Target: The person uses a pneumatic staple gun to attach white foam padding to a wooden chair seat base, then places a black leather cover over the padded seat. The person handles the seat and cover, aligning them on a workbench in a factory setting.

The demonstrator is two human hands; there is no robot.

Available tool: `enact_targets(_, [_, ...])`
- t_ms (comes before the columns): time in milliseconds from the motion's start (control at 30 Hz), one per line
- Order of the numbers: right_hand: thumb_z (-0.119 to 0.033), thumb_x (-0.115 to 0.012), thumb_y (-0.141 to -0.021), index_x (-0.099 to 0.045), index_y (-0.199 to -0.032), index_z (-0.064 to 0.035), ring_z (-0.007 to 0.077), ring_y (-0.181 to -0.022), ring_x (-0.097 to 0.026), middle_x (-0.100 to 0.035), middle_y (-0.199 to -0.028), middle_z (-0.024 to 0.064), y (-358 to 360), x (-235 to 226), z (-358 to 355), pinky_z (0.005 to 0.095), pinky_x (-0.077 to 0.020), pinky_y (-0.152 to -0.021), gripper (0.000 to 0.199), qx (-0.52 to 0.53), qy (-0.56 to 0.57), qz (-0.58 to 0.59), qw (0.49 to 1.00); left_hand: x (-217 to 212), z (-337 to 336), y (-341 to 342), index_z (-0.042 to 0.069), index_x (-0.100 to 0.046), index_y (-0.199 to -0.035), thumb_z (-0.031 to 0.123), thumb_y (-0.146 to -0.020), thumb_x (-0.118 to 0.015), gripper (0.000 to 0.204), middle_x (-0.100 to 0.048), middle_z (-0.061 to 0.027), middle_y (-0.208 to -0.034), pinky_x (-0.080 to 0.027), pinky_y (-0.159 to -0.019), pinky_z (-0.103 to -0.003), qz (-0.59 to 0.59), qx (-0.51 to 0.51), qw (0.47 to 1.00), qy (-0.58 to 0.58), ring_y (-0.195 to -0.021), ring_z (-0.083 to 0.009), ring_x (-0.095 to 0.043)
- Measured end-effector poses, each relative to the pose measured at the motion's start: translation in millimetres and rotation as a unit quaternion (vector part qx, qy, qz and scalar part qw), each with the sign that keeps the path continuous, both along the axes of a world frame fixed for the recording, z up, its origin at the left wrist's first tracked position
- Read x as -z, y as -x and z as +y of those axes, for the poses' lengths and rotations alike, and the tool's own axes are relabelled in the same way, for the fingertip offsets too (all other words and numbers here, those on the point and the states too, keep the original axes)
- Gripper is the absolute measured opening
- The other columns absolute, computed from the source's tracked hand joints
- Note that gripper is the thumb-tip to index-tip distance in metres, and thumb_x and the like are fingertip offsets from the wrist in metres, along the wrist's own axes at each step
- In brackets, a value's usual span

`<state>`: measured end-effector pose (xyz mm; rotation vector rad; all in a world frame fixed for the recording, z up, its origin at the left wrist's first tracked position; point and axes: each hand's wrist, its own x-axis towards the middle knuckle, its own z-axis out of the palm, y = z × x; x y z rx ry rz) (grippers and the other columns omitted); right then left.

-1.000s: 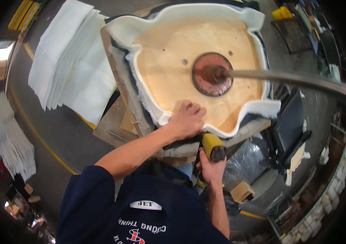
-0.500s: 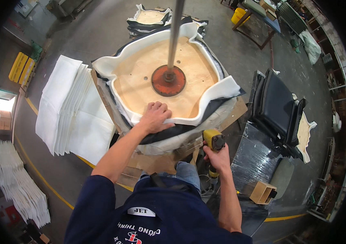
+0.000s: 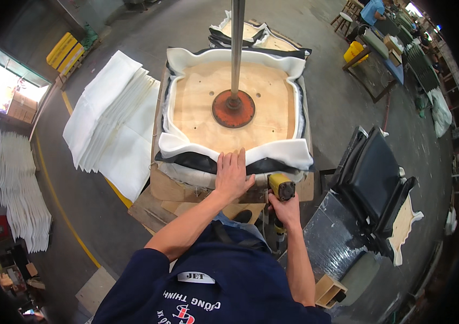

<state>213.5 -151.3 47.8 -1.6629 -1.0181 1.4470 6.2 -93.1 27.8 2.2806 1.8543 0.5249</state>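
Note:
A squarish plywood seat panel (image 3: 197, 97) lies before me, with white padding (image 3: 281, 153) and a black cover (image 3: 191, 160) bunched up around its edges. An orange-red round plate (image 3: 221, 116) at the foot of a metal rod (image 3: 236, 48) bears on its middle. My left hand (image 3: 232, 175) rests on the near edge, fingers stretched over the padding and cover, thumb apart. Just right of it, my right hand (image 3: 288, 208) grips a yellow staple gun (image 3: 282, 186), its head close to the near right part of the cover.
White padding sheets (image 3: 105, 113) are stacked at the left, more (image 3: 19, 189) farther out. Black upholstered panels (image 3: 372, 178) lean at the right above a wrapped surface (image 3: 337, 237) and a small wooden box (image 3: 329, 290). Finished-looking seat pieces (image 3: 262, 38) lie beyond. A person (image 3: 371, 12) works far right.
The seat panel has turned so its near edge faces me squarely. My left hand has shifted right along it, and its curled fingers are now straightened. The staple gun stays in my right hand.

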Motion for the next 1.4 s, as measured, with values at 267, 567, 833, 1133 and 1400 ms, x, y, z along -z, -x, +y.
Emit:
enact_targets(267, [0.002,-0.069,-0.085,-0.051,-0.15,-0.0082,0.0129,-0.062,-0.066,-0.071,-0.097,0.0085,16,-25,4,0.0302,-0.055,-0.057,0.068,0.012,0.03,-0.03,0.999,1,24,16,0.001,-0.063,-0.114,0.051,-0.068,-0.086,0.072,-0.057,-0.0148,-0.109,-0.036,-0.102,-0.049,0.004,-0.017,0.999,0.039,-0.109,-0.0349,-0.05])
enact_targets(567, [0.001,-0.071,-0.087,-0.053,-0.149,-0.0067,0.0119,-0.065,-0.066,-0.073,-0.104,0.0094,21,-28,15,0.0281,-0.0562,-0.057,0.065,0.051,0.085,-0.052,0.994,16,47,19,0.008,-0.075,-0.075,0.054,-0.073,-0.082,0.047,-0.062,-0.0072,-0.093,-0.036,-0.093,-0.047,-0.017,0.121,0.992,-0.002,-0.101,-0.0298,-0.053])
enact_targets(833, [0.003,-0.069,-0.089,-0.047,-0.153,-0.0037,0.011,-0.059,-0.061,-0.073,-0.108,0.0105,16,-37,43,0.0268,-0.0532,-0.053,0.068,0.055,0.12,0.034,0.991,29,60,11,0.012,-0.075,-0.074,0.047,-0.081,-0.078,0.036,-0.061,-0.0035,-0.092,-0.037,-0.092,-0.047,-0.061,0.131,0.989,-0.027,-0.098,-0.0268,-0.055])
enact_targets(1133, [0.002,-0.069,-0.089,-0.045,-0.153,-0.0027,0.0112,-0.06,-0.062,-0.073,-0.106,0.0098,25,-46,86,0.0268,-0.053,-0.053,0.069,-0.022,0.157,-0.006,0.987,34,61,5,0.009,-0.076,-0.077,0.043,-0.081,-0.08,0.034,-0.059,-0.0073,-0.098,-0.038,-0.092,-0.047,-0.098,0.076,0.992,-0.027,-0.102,-0.03,-0.054])
enact_targets(1400, [0.001,-0.067,-0.089,-0.043,-0.156,-0.0045,0.0118,-0.057,-0.061,-0.069,-0.097,0.0078,39,-59,111,0.0275,-0.0513,-0.05,0.071,-0.051,0.159,-0.047,0.985,37,66,-2,0.007,-0.076,-0.078,0.041,-0.084,-0.077,0.035,-0.06,-0.0073,-0.1,-0.037,-0.09,-0.047,-0.098,0.053,0.993,-0.026,-0.103,-0.0292,-0.054])
